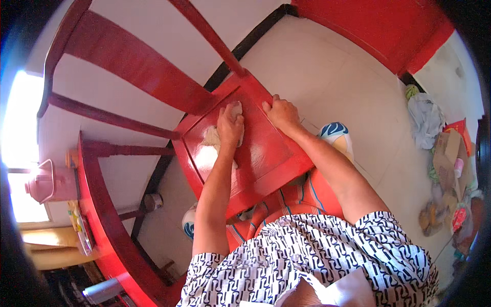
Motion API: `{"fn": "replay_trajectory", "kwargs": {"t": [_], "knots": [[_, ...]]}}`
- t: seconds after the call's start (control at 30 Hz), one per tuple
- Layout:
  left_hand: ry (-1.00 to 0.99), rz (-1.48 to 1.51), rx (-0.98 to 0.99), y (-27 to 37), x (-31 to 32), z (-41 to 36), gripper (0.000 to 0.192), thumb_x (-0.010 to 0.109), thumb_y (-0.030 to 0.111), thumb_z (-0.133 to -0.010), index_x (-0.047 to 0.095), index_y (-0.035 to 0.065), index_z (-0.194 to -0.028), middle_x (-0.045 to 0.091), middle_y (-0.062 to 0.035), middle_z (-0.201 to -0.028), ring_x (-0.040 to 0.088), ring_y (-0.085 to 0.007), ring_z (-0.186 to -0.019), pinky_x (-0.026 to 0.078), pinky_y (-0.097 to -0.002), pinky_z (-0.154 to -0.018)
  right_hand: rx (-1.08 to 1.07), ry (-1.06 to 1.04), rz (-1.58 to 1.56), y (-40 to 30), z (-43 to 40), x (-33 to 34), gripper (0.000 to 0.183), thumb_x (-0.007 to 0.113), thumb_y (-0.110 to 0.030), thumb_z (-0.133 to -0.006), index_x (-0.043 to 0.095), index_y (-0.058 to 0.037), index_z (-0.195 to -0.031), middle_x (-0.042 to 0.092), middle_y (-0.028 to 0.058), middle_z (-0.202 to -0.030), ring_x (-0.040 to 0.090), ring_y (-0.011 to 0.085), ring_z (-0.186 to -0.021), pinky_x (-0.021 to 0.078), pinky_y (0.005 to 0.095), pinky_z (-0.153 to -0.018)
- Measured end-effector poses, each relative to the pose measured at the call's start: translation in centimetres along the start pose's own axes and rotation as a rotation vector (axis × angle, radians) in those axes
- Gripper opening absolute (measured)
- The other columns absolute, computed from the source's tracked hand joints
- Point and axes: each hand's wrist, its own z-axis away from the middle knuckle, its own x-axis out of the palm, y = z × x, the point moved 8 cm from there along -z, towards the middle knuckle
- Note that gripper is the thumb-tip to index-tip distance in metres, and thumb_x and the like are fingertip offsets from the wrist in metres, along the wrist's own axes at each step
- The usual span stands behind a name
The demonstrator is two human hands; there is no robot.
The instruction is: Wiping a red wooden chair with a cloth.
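Note:
A red wooden chair (264,153) stands right before me, its glossy seat under both hands and its slatted back (142,63) towards the wall. My left hand (229,124) presses a crumpled beige cloth (211,137) onto the seat panel, fingers bent over it. Part of the cloth is hidden under the hand and forearm. At the seat's right edge, my right hand (284,115) grips the wooden frame, thumb on top.
At left, a red table (111,249) carries a pink lidded container (51,182) and a metallic cylinder (102,291). A can (153,201) lies beneath. Along the right wall are watermelons (412,91), a plastic bag (424,119) and a cardboard box (447,153). My patterned shoe (335,132) is beside the chair.

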Motion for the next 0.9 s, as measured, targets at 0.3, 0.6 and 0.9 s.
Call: {"fn": "replay_trajectory", "kwargs": {"t": [0.3,0.6,0.9], "knots": [[0.057,-0.027,-0.055,0.6,-2.7,4.5,0.038,0.064,0.018,-0.089,0.061,0.0091,-0.126,0.063,-0.0255,-0.111,0.059,-0.0456,-0.104,0.047,-0.0515,-0.091,0.044,-0.048,0.069,0.8,-0.9,0.4,0.052,0.052,-0.043,-0.095,0.061,0.0066,-0.106,0.069,0.0285,-0.09,0.068,0.045,-0.09,0.0533,0.0543,-0.083],[-0.011,-0.182,-0.286,-4.8,-5.1,8.1,0.034,0.067,0.033,-0.09,0.069,0.0051,-0.109,0.066,-0.0196,-0.101,0.062,-0.039,-0.095,0.049,-0.0455,-0.083,0.063,-0.047,0.121,3.9,-2.7,-0.3,0.054,0.051,-0.045,-0.097,0.06,0.005,-0.113,0.069,0.0284,-0.099,0.067,0.0449,-0.097,0.0517,0.0546,-0.087],[0.242,0.533,-0.481,-9.3,-6.4,10.9,0.014,0.072,0.005,-0.079,0.071,0.0027,-0.093,0.068,-0.0022,-0.081,0.062,-0.0101,-0.073,0.049,-0.0253,-0.066,0.033,-0.025,0.118,4.6,-3.5,0.8,0.055,0.048,-0.047,-0.098,0.062,0.0047,-0.111,0.068,0.0313,-0.101,0.064,0.048,-0.099,0.0508,0.0541,-0.086]]}}
